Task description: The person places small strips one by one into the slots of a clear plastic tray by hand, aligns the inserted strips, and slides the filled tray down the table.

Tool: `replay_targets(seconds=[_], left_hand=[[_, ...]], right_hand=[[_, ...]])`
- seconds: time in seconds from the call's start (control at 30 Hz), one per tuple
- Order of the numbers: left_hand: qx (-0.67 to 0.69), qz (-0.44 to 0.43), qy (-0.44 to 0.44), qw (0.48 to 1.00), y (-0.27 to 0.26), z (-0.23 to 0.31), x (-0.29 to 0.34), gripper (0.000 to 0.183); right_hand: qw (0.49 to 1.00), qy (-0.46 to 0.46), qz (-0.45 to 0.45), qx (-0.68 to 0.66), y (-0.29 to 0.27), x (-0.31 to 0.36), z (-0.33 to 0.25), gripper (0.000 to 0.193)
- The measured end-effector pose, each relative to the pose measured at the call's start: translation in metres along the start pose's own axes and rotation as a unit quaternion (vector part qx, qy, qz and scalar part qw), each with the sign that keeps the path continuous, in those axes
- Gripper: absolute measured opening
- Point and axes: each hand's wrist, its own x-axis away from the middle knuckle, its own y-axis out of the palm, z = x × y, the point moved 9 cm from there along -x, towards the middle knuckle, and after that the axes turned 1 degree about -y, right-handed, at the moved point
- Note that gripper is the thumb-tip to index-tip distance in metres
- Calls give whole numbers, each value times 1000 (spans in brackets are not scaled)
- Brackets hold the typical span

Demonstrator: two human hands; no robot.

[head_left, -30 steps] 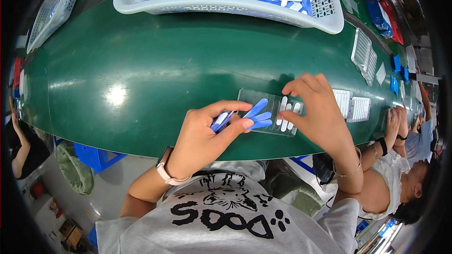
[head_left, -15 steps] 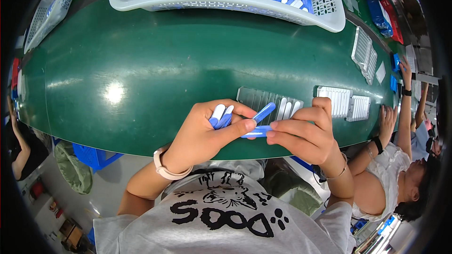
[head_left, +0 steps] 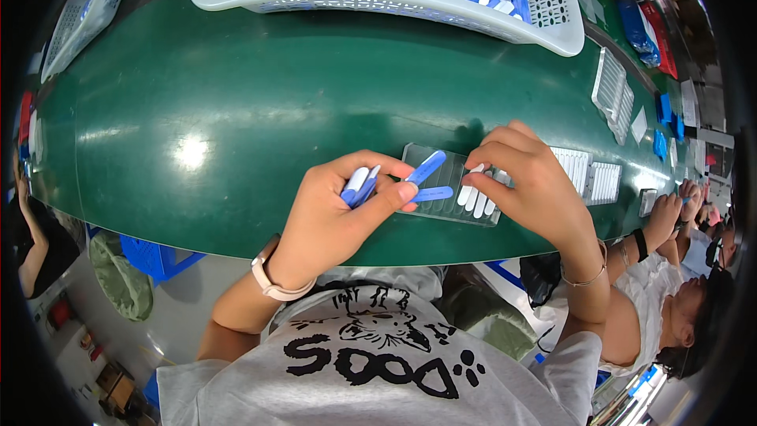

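Note:
My left hand (head_left: 335, 197) is closed around several flat blue-and-white sticks. Two blue sticks (head_left: 426, 166) fan out past its thumb, and the white ends of others (head_left: 357, 181) show at the back of the fingers. A clear slotted plastic tray (head_left: 456, 166) lies on the table just beyond and between my hands. Several white sticks (head_left: 471, 199) lie side by side in its right part. Above them, my right hand (head_left: 530, 170) pinches the upper end of one white stick with thumb and fingers; the fingers partly cover that end.
A large white perforated basket (head_left: 394, 12) full of blue and white sticks stands at the far side of the green table (head_left: 252, 102). More slotted trays (head_left: 572, 170) lie to the right, some filled. Another basket (head_left: 87, 20) is far left. A co-worker's hands (head_left: 670, 209) work at right.
My right hand has left the blue sticks in my left hand and moved right, over the tray. More white sticks now show in the tray. My left hand has shifted slightly left.

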Motion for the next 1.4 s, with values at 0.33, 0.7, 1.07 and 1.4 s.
replay_targets(seconds=[0.33,0.7,1.07,1.4], left_hand=[[71,-65,-58,994,12,-6,5,14],[141,-35,-48,988,0,-5,8,14],[79,-25,-41,996,2,-7,2,12],[61,-38,-47,996,0,-6,-1,11]], right_hand=[[968,-89,146,-182,11,12,-24,27],[793,138,192,-562,2,28,17,21],[987,131,-16,-95,-5,-1,11,19],[996,83,-12,12,4,-9,0,29]])
